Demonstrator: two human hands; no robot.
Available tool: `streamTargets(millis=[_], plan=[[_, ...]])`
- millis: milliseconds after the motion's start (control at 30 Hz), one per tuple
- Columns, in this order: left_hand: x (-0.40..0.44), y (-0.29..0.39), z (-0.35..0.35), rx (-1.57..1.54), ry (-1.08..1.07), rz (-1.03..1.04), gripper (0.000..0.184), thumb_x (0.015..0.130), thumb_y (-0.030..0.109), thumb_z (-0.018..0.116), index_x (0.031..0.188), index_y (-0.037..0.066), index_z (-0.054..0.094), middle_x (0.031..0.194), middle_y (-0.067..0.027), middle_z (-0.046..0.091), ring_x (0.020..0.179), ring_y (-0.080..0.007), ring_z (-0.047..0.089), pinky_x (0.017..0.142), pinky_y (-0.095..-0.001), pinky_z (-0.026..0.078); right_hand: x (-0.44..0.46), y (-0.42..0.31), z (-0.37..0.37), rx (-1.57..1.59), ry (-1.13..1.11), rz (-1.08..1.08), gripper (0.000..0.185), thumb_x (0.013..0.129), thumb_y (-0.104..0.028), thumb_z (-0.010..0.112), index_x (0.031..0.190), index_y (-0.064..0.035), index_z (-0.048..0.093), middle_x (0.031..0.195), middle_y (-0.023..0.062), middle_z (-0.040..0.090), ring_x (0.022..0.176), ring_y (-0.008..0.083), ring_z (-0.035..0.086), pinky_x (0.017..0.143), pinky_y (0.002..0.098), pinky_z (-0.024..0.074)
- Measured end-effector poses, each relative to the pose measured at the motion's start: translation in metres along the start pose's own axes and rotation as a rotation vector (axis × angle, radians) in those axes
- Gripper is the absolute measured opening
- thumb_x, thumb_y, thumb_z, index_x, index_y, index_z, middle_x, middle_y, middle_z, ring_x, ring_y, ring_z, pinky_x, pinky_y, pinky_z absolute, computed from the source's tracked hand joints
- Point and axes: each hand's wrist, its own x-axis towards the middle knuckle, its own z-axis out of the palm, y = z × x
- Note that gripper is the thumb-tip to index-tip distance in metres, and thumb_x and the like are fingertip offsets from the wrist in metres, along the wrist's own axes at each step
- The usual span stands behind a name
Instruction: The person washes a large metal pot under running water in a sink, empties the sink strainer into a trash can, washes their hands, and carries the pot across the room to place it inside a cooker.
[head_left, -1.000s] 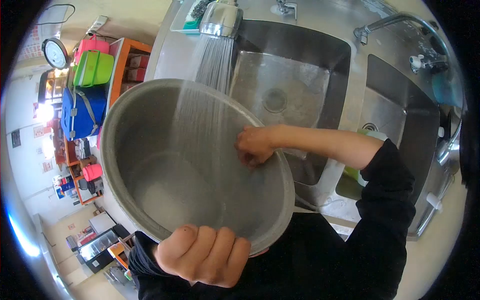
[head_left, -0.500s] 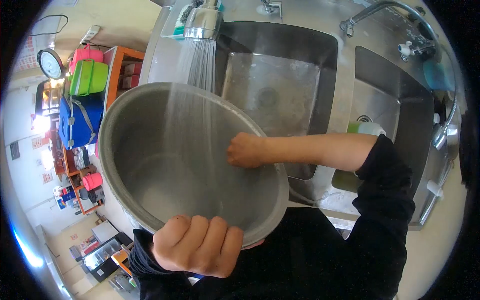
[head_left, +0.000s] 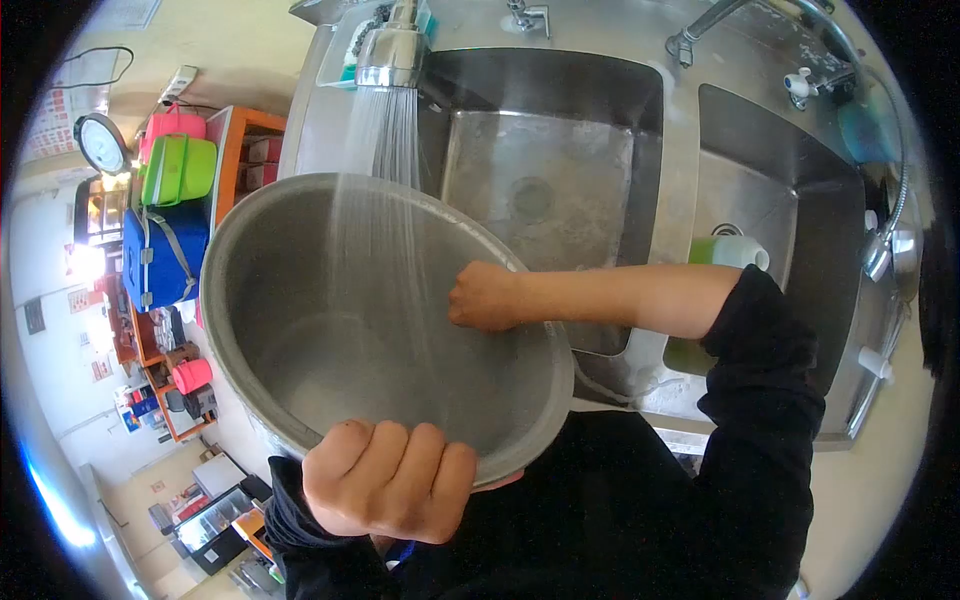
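Observation:
A big grey metal pot [head_left: 290, 340] is tilted so that its mouth faces up toward me. My left hand [head_left: 390, 480] is closed over its near rim, fingers wrapped across the edge. Inside the pot, near its right wall, my right hand [head_left: 487, 296] is curled into a fist; whatever it may hold is hidden. A wide spray of water [head_left: 385, 140] falls from the shower-type tap head [head_left: 391, 58] into the pot, left of my right hand.
Behind the pot lies a steel sink basin [head_left: 540, 160], with a second sink basin [head_left: 750, 195] to its right holding a green-and-white bottle [head_left: 730, 250]. A hose tap [head_left: 885, 250] hangs at far right. Coolers, blue [head_left: 160, 255] and green [head_left: 178, 170], stand at left.
The view has shifted slightly. Both hands keep nearly the same places on and in the pot, and the water still runs into it.

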Motion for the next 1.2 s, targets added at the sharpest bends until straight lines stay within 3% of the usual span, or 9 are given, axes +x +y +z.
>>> streamTargets(millis=[233,433,500,600,833,867,967,1100,1200], plan=[[0.000,0.000,-0.001,0.009,-0.003,-0.006,0.022,0.046,0.019,0.053,0.047,0.014,0.032,0.043,0.0019,0.028,0.039,-0.0087,0.031,0.046,-0.0247,0.020,-0.001,-0.002,0.011,-0.132,0.090,-0.080,0.010,0.075,-0.015,0.061,0.074,-0.0073,0.067,0.079,0.0098,0.068,0.078,0.0273,0.068,0.063,0.0380,0.0541],[-0.002,-0.001,-0.007,0.006,-0.052,-0.030,0.021,0.046,0.018,0.053,0.048,0.014,0.033,0.044,0.0017,0.029,0.040,-0.0094,0.031,0.047,-0.0249,0.021,-0.021,0.008,-0.001,0.235,-0.162,-0.013,0.019,0.081,-0.019,0.056,0.075,-0.0043,0.067,0.086,0.0169,0.067,0.085,0.0296,0.065,0.077,0.0432,0.0495],[-0.004,-0.003,-0.006,-0.004,-0.033,-0.027,0.022,0.048,0.018,0.054,0.048,0.014,0.032,0.044,0.0019,0.028,0.040,-0.0094,0.031,0.047,-0.0251,0.021,-0.042,-0.007,-0.017,0.611,-0.430,-0.005,0.028,0.089,-0.027,0.050,0.094,-0.0084,0.069,0.110,0.0173,0.063,0.110,0.0253,0.057,0.101,0.0480,0.0334],[-0.005,-0.003,-0.005,-0.026,-0.025,-0.015,0.025,0.051,0.018,0.056,0.049,0.014,0.032,0.045,0.0022,0.027,0.040,-0.0089,0.031,0.047,-0.0251,0.021,-0.067,-0.013,-0.008,0.882,-0.290,-0.169,0.036,0.093,-0.036,0.043,0.117,-0.0168,0.063,0.130,0.0116,0.053,0.130,0.0230,0.040,0.112,0.0483,0.0119],[0.004,0.001,-0.014,-0.126,-0.108,0.082,0.033,0.061,0.021,0.062,0.051,0.015,0.031,0.048,0.0031,0.026,0.041,-0.0074,0.032,0.045,-0.0238,0.020,0.005,0.034,0.014,-0.177,0.087,-0.064,0.047,0.090,-0.045,0.045,0.130,-0.0213,0.053,0.148,0.0003,0.031,0.141,0.0219,0.016,0.115,0.0482,0.0013],[0.003,0.004,-0.013,-0.075,-0.102,0.100,0.019,0.039,0.026,0.045,0.049,0.016,0.033,0.050,0.0028,0.027,0.042,-0.0100,0.035,0.045,-0.0265,0.023,0.035,0.044,0.024,-0.337,0.160,-0.062,0.050,0.088,-0.047,0.046,0.131,-0.0203,0.051,0.149,-0.0001,0.029,0.142,0.0216,0.014,0.115,0.0495,0.0001],[0.007,0.005,-0.011,-0.076,-0.106,0.059,0.019,0.040,0.026,0.046,0.050,0.016,0.035,0.050,0.0029,0.029,0.042,-0.0106,0.035,0.045,-0.0267,0.023,0.095,0.047,0.046,-0.462,0.462,-0.069,0.055,0.086,-0.044,0.050,0.135,-0.0178,0.046,0.149,0.0010,0.030,0.141,0.0235,0.014,0.115,0.0514,0.0002],[0.002,-0.011,-0.010,-0.081,-0.117,0.029,0.019,0.047,0.017,0.053,0.052,0.015,0.035,0.050,0.0030,0.028,0.044,-0.0079,0.036,0.046,-0.0243,0.022,0.114,-0.015,0.086,0.342,0.159,-0.192,0.053,0.086,-0.035,0.052,0.132,-0.0095,0.046,0.148,0.0115,0.029,0.140,0.0282,0.020,0.113,0.0478,0.0150],[0.003,-0.015,-0.009,-0.084,-0.087,0.037,0.017,0.045,0.017,0.052,0.052,0.014,0.036,0.051,0.0029,0.030,0.045,-0.0084,0.037,0.046,-0.0246,0.023,0.091,-0.046,0.084,0.861,-0.165,-0.022,0.053,0.088,-0.034,0.050,0.130,-0.0018,0.045,0.142,0.0177,0.034,0.131,0.0298,0.034,0.105,0.0393,0.0302]])
